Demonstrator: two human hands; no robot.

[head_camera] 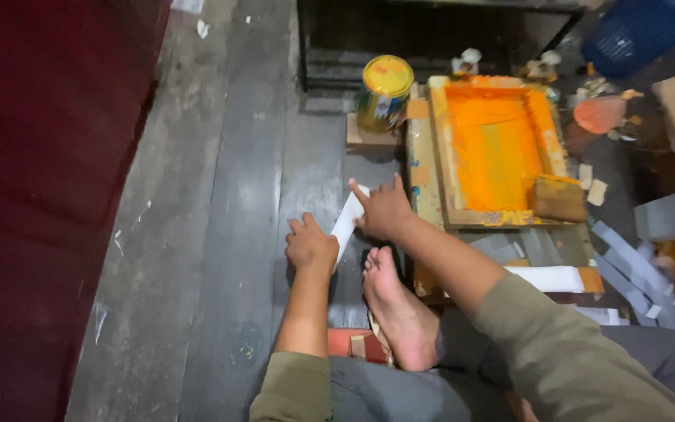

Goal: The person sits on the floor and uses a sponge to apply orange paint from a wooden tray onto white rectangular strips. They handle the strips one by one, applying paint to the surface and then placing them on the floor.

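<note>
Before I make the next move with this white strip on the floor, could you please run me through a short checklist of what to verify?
1. Both hands on the strip: ok. The left hand presses its near end and the right hand its far end.
2. White paper strip flat on the wooden floor: ok, no curl visible.
3. Bare foot off the strip: ok, it lies just beside it.
4. Printing frame with orange ink apart from the strip: ok, it sits further right.
5. Paint can lid closed: ok, upright with yellow lid on.
6. Fingers free of ink: cannot tell.
</note>
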